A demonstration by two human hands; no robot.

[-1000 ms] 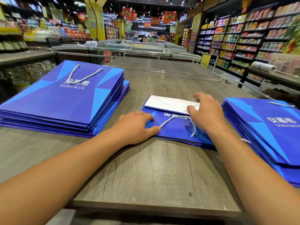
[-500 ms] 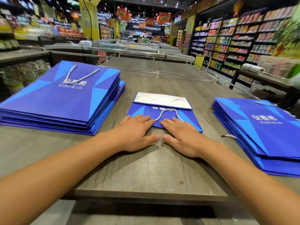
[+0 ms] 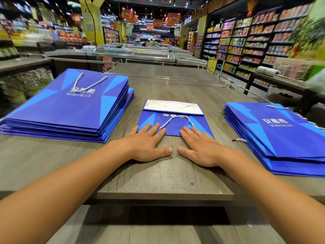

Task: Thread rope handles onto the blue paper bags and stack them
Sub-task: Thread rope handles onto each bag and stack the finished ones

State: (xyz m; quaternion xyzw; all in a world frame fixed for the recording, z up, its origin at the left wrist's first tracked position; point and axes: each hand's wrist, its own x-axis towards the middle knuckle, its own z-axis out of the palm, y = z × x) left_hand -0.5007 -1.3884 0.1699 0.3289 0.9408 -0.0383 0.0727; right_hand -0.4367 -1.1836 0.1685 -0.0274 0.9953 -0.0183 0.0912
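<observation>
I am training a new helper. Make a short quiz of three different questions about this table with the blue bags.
1. True or false: the left hand is gripping the rope handle.
2. How many stacks of blue bags flank the middle bag? A) one B) two C) three
3. Fill in: both hands lie flat, fingertips on the bag's ____ edge.

Key: 1 false, both the left and the right hand are open and flat; 2 B, the left stack and the right stack; 3 near.
</observation>
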